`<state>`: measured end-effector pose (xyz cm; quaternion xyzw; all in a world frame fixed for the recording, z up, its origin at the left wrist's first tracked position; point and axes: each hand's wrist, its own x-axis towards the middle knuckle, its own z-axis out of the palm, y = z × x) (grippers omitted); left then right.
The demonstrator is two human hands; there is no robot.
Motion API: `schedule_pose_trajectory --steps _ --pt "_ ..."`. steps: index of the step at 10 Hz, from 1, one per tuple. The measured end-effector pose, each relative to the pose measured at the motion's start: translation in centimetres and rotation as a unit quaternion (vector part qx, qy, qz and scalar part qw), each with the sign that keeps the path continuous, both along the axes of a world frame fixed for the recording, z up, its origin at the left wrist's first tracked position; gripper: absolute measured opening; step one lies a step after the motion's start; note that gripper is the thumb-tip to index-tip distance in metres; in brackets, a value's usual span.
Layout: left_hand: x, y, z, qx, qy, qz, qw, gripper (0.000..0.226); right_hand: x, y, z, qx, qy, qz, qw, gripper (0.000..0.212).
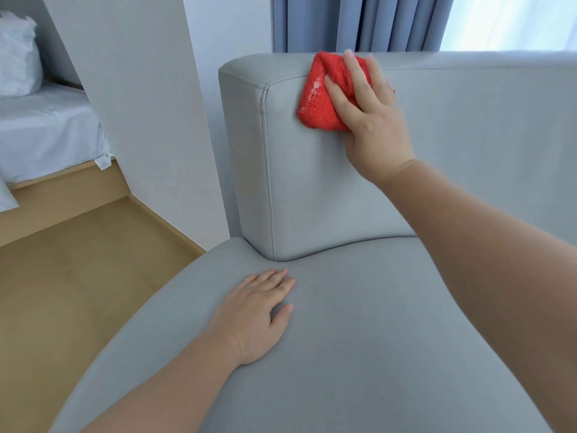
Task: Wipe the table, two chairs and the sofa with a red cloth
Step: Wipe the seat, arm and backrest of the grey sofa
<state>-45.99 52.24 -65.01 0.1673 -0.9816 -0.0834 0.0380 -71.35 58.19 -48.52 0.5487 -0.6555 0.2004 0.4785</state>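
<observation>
A light grey sofa (327,195) fills the middle and right of the head view, its back cushion upright and its seat in front. My right hand (368,117) presses a bunched red cloth (318,98) against the top left part of the back cushion, fingers spread over the cloth. My left hand (259,314) rests flat on the seat cushion near its left end, fingers straight, holding nothing. The table and chairs are out of view.
A white wall column (150,104) stands just left of the sofa's end. Beyond it lies a bed with white sheets (40,132) on a wooden platform. Wooden floor (71,270) lies to the left. Blue-grey curtains (359,20) hang behind the sofa.
</observation>
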Motion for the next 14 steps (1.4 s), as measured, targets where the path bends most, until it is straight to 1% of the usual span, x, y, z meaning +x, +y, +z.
schedule_pose_trajectory --steps 1,2,3,6,7,8,9,11,12,13,14 --pt "0.0 0.1 0.1 -0.008 -0.005 -0.005 1.000 0.087 0.2 -0.5 -0.6 -0.019 -0.042 0.027 0.999 0.060" --pt "0.0 0.0 0.1 -0.016 -0.011 -0.005 1.000 0.087 0.0 -0.5 -1.5 -0.020 -0.037 0.040 0.998 0.057" --pt "-0.1 -0.1 0.0 -0.016 -0.018 -0.008 1.000 0.086 -0.3 -0.1 -3.8 -0.010 -0.038 0.054 0.998 0.053" --pt "0.0 -0.1 -0.1 -0.014 -0.013 -0.006 1.000 0.085 0.0 0.7 -12.6 0.072 -0.062 0.081 0.992 0.045" --pt "0.0 -0.1 -0.1 -0.021 -0.017 -0.005 1.000 0.085 0.1 1.6 -14.4 0.152 -0.040 0.087 0.984 0.043" --pt "-0.1 -0.1 -0.1 -0.021 -0.019 -0.004 1.000 0.086 -0.5 3.4 -15.7 0.298 0.042 0.107 0.948 0.041" --pt "0.0 -0.1 -0.1 -0.019 -0.015 -0.005 1.000 0.086 -0.7 4.1 -15.4 0.363 0.082 0.072 0.925 0.041" --pt "-0.1 -0.3 -0.5 -0.018 -0.002 -0.004 1.000 0.088 -0.9 4.7 -14.3 0.404 0.141 0.043 0.903 0.041" --pt "-0.1 -0.2 -0.6 -0.024 -0.006 -0.009 1.000 0.087 -1.5 4.9 -12.9 0.401 0.166 0.053 0.899 0.040" --pt "-0.2 -0.1 -0.2 -0.017 -0.036 -0.012 0.999 0.085 -1.6 5.3 -9.0 0.360 0.160 0.056 0.917 0.037" --pt "-1.4 1.3 1.0 -0.005 -0.103 0.037 0.994 0.062 -1.7 5.2 -3.5 0.295 0.143 0.035 0.944 0.044"
